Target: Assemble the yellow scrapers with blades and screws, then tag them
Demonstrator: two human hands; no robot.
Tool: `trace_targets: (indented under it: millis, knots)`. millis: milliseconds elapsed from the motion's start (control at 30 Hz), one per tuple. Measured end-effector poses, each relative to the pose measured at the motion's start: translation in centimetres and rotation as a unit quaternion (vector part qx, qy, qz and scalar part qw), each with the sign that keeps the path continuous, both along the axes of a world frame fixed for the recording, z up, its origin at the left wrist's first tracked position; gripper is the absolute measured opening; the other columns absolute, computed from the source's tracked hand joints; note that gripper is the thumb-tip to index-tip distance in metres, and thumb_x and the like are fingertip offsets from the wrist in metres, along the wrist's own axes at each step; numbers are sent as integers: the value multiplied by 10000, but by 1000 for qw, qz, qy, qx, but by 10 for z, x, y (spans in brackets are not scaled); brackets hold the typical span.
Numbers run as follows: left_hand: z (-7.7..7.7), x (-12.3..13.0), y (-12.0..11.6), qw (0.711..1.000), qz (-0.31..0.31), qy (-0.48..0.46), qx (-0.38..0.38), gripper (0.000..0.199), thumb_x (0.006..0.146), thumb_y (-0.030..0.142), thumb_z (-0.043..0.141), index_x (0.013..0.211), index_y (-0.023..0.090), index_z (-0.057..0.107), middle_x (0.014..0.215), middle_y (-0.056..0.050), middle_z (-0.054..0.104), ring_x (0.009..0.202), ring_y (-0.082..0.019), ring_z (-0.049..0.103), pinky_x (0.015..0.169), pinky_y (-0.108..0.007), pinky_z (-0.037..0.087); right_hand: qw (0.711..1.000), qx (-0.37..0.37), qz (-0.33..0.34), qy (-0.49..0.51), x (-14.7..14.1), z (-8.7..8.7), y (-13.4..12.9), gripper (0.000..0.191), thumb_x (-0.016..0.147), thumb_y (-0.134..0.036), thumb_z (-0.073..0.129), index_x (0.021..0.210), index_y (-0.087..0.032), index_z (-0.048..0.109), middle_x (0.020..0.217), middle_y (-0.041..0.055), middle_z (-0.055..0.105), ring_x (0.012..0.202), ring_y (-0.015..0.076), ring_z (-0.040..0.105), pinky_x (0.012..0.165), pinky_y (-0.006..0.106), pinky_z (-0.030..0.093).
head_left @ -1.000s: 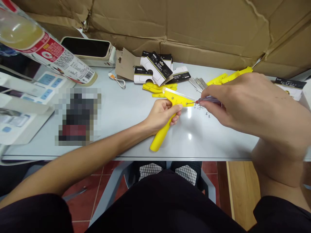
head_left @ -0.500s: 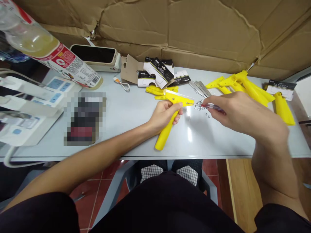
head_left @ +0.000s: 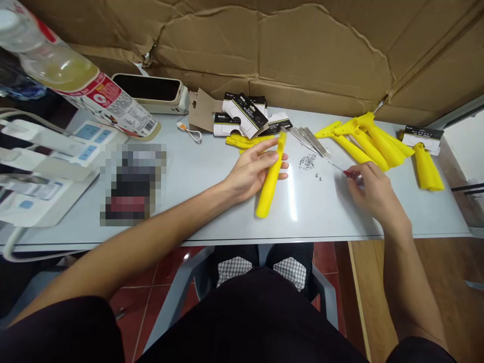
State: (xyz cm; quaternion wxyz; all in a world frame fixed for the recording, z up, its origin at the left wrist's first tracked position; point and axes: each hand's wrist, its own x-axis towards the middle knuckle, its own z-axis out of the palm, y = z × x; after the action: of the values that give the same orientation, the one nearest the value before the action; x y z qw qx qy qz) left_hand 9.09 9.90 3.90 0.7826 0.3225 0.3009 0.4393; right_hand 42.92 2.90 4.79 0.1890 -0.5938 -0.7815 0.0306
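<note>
My left hand (head_left: pixel 254 170) is closed on a yellow plastic scraper (head_left: pixel 269 189), thumb against its upper part. The scraper is turned edge-on, its handle end pointing toward me. Over the table on the right, my right hand (head_left: pixel 372 189) grips a screwdriver (head_left: pixel 336 165) by its reddish clear handle, with the thin shaft pointing up and left, away from the scraper. Between the hands lie a small pile of screws or nuts (head_left: pixel 307 162) and a couple of loose ones. Flat metal blades (head_left: pixel 312 138) rest just behind the pile.
More yellow scraper parts (head_left: pixel 374 138) lie at the back right, and others (head_left: pixel 245 141) under black-and-white package cards (head_left: pixel 247 113). A bottle (head_left: pixel 109 98), a power strip (head_left: pixel 71 166), a white cable (head_left: pixel 191 133) and a blurred-out item (head_left: pixel 132 186) occupy the left. Cardboard (head_left: pixel 302 55) walls the back.
My right hand has drawn the screwdriver away from the scraper, toward the right and down. My left hand has turned the scraper from face-up to edge-on.
</note>
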Motion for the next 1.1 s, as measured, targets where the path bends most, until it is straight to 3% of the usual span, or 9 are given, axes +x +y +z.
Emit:
trace_targets:
  millis: [133, 233, 433, 667, 833, 967, 1100]
  knots:
    - [-5, 0, 0, 1000, -7, 1, -3, 835, 682, 190, 1019, 1361, 255, 538, 951, 3, 731, 847, -200, 771, 743, -351, 670, 997, 2, -11, -71, 25, -18, 0, 239, 1026, -262, 528, 1173, -194, 705, 1069, 172, 734, 1067, 386, 672, 972, 571, 574]
    - [-5, 2, -1, 1000, 17, 10, -1, 957, 618, 150, 1046, 1397, 291, 507, 954, 34, 703, 833, -192, 773, 727, -342, 676, 995, 11, -22, -97, 29, -23, 5, 260, 1011, -242, 524, 1165, -175, 721, 1072, 190, 758, 1058, 405, 660, 964, 585, 567]
    - [-6, 5, -2, 999, 21, 39, 12, 573, 608, 169, 1055, 1076, 143, 726, 988, -6, 655, 875, -168, 756, 754, -317, 704, 993, 9, -42, -113, 28, -18, 12, 275, 978, -216, 540, 1170, -197, 736, 1092, 193, 770, 1066, 409, 668, 901, 559, 570]
    - [-7, 7, -3, 998, 53, 40, 8, 483, 618, 143, 1043, 1018, 117, 775, 998, -27, 657, 889, -165, 727, 747, -324, 720, 992, 31, -54, -108, 7, 0, -2, 251, 1042, -273, 541, 1154, -227, 761, 1165, 179, 778, 1137, 411, 710, 922, 583, 533]
    - [-6, 6, -3, 996, 73, 51, -6, 425, 667, 106, 1006, 1016, 119, 763, 1057, -45, 671, 917, -168, 728, 766, -322, 720, 996, 38, 4, -83, -29, 12, 6, 257, 1071, -282, 558, 1123, -288, 809, 1192, 134, 782, 1130, 378, 708, 939, 587, 514]
    - [-4, 6, -2, 995, 78, 59, -6, 395, 685, 80, 989, 1001, 133, 757, 1068, -36, 662, 898, -150, 719, 780, -315, 712, 995, -6, 72, -66, -50, 11, 30, 290, 1071, -288, 558, 1117, -279, 845, 1158, 135, 763, 1079, 342, 698, 915, 551, 535]
    - [-4, 5, -2, 996, 78, 53, -1, 367, 717, 75, 963, 1025, 143, 775, 1052, -34, 666, 912, -153, 718, 807, -320, 710, 991, -13, 91, -94, -62, 7, 48, 286, 1060, -299, 575, 1061, -274, 860, 1093, 128, 761, 1019, 330, 677, 931, 555, 526]
